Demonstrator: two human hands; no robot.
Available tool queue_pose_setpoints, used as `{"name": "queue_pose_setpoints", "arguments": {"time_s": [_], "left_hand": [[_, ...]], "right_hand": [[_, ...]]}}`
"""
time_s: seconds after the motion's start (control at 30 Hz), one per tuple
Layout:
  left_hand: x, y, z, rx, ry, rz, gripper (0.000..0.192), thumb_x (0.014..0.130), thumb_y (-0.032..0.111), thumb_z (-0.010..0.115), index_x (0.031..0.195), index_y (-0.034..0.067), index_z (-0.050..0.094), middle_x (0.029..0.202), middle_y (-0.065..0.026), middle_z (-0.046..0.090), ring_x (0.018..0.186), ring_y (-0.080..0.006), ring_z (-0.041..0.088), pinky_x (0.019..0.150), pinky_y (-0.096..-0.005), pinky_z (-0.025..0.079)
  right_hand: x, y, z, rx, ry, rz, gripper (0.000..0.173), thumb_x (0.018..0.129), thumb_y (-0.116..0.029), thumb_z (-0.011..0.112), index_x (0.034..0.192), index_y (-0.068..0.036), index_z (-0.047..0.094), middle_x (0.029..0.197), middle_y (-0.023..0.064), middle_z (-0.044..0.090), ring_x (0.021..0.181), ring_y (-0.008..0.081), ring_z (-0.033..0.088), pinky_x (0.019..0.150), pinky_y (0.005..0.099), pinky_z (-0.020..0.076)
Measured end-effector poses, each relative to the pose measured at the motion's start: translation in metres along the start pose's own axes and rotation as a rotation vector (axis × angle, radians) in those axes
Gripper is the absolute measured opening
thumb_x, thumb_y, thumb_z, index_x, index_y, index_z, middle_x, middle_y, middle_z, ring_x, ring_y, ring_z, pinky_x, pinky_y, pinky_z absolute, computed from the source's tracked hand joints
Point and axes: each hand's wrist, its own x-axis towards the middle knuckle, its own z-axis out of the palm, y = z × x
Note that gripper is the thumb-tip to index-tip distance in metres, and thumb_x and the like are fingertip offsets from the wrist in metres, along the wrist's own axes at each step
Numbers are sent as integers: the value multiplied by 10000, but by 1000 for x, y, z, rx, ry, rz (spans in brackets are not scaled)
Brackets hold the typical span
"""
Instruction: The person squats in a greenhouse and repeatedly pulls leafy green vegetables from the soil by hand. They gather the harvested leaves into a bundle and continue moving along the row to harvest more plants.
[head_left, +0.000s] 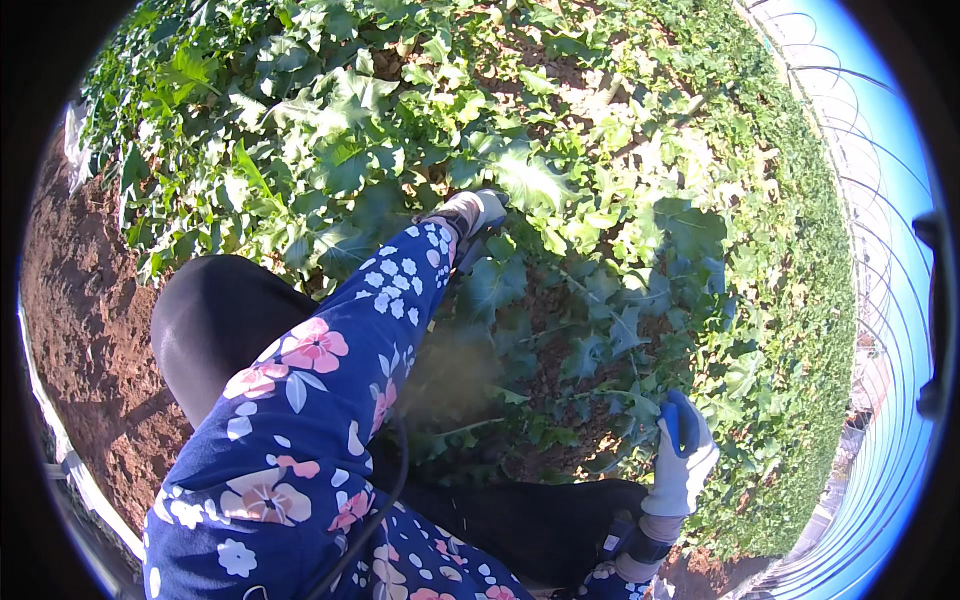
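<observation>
My left hand (480, 208), in a white and dark glove, reaches among the leafy green plants (491, 289) near the middle of the view. Its fingers are mostly hidden by the glove's back and the foliage, so what it holds cannot be made out. Lower right, my right hand (681, 457) wears a white glove with blue fingers. These fingers are curled beside a lobed leaf (637, 405); whether they pinch it is unclear. A dark band sits around each wrist.
Dense leafy crop (787, 300) spreads ahead and to the right. Bare brown soil (90, 300) lies at the left, beyond my black-covered knee (225, 322). Curved hoops (889, 225) of a tunnel frame stand along the right edge. A dark cable (375, 525) hangs over my floral sleeve.
</observation>
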Motion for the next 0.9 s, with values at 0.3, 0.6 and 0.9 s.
{"name": "queue_pose_setpoints", "arguments": {"time_s": [0.3,0.6,0.9], "left_hand": [[-18,24,-2,346,27,210,308,869,224,530,1069,69,706,1151,-138,662,1062,-308,630,887,-386,503],[-48,57,-11,295,262,-49,282,869,240,555,1048,92,715,1091,-104,691,990,-275,659,810,-400,526],[-38,83,-1,379,204,-304,282,838,278,614,1026,102,730,1101,-130,677,1066,-348,581,863,-601,419]], "right_hand": [[5,-7,5,-68,-59,-75,263,819,-45,679,1079,-7,686,1004,116,706,898,159,665,811,286,516],[4,-13,0,-152,-88,-162,292,812,-54,684,1103,-27,677,1036,97,698,913,145,657,762,265,513],[2,-11,-2,-88,-60,-207,289,797,-60,705,1085,-45,680,1035,112,697,918,196,682,764,285,534]]}}
